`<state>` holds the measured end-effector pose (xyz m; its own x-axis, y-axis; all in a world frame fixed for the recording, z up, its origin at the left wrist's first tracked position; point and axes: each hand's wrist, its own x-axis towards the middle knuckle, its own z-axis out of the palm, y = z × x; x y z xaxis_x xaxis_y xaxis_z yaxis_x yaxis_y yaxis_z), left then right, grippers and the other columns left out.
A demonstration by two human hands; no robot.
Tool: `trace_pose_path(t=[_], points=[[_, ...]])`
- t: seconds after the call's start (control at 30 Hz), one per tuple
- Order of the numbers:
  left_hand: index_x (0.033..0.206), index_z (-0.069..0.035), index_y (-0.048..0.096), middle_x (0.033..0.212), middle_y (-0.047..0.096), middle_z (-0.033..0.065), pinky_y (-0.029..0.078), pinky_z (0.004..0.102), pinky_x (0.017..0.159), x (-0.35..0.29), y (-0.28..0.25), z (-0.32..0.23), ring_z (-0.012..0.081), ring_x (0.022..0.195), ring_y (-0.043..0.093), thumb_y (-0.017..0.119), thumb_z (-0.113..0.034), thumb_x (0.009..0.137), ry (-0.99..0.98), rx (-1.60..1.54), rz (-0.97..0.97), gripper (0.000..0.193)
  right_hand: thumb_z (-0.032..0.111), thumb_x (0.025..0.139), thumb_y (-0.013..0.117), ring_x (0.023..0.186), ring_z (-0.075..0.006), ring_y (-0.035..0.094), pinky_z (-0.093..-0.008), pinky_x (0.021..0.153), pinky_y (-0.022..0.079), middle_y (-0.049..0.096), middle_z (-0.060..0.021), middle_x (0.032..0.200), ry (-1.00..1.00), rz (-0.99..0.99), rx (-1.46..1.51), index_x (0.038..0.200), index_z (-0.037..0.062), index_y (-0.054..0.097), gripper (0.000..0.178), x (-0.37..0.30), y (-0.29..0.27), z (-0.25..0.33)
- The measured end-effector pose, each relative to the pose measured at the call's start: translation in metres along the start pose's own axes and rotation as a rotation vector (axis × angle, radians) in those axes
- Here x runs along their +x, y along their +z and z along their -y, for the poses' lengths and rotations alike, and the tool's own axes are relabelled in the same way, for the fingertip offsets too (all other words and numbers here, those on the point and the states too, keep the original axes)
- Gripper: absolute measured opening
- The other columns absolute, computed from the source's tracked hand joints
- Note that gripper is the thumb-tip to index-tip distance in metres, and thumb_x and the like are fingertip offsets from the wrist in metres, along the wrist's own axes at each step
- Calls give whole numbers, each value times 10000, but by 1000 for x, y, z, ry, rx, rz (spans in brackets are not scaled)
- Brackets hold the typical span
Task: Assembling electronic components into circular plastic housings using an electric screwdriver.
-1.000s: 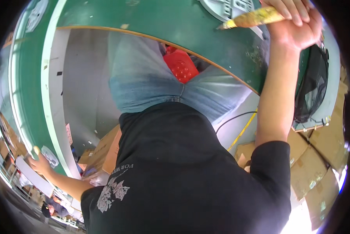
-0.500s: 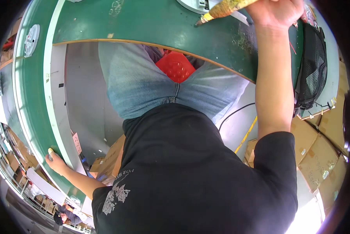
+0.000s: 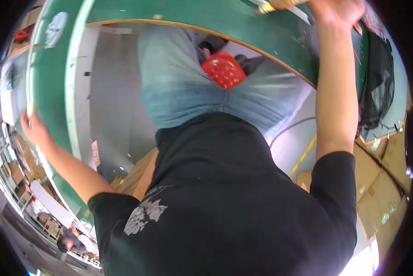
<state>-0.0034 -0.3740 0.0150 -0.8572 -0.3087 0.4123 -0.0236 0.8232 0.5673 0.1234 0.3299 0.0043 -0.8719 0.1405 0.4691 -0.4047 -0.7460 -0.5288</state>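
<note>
The left hand [image 3: 35, 129], blurred, is at the outer edge of the green belt [image 3: 54, 92]; I cannot tell whether it holds anything. Farther up lies a white part [image 3: 56, 30]. Over the desk [image 3: 206, 13], the yellow tool [image 3: 281, 5] points left, gripped by the right hand [image 3: 339, 11]; a black bag [image 3: 377, 83] sits beyond.

Green worktop [image 3: 280, 41], wood-edged; grey floor [image 3: 286, 151], yellow line [image 3: 303, 157]; cardboard boxes [image 3: 376, 200] right.
</note>
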Motion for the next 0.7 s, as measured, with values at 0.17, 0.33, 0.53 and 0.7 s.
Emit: trace_pose_path(t=[0.17,0.33,0.53,0.7], points=[[1345,-41,605,1273,652,192,475,349,984,60,110,-136,255,1153,629,678,-305,910,314,133,96,515,242,962,629,568,-65,457,-245,618,410,469,62,649,118,-22,232,883,85,617,177,-7,4,26],[1389,-25,558,1312,619,241,457,376,1021,96,162,-148,310,1208,603,709,-362,876,567,275,265,632,258,1014,584,579,-72,439,-255,604,403,451,46,691,-22,10,198,957,71,588,196,-8,3,15],[1489,-81,435,1477,433,253,443,441,1040,86,168,-144,387,1281,520,793,-454,769,364,330,612,886,291,1056,506,599,-90,447,-276,622,416,471,37,705,-49,-28,169,996,83,617,243,-7,1,26],[1478,-22,425,1380,520,217,452,398,1022,86,158,-154,322,1218,559,795,-402,777,231,225,645,879,329,1088,425,605,-98,450,-300,621,430,479,27,719,-34,-24,147,1040,78,622,322,-8,3,20]])
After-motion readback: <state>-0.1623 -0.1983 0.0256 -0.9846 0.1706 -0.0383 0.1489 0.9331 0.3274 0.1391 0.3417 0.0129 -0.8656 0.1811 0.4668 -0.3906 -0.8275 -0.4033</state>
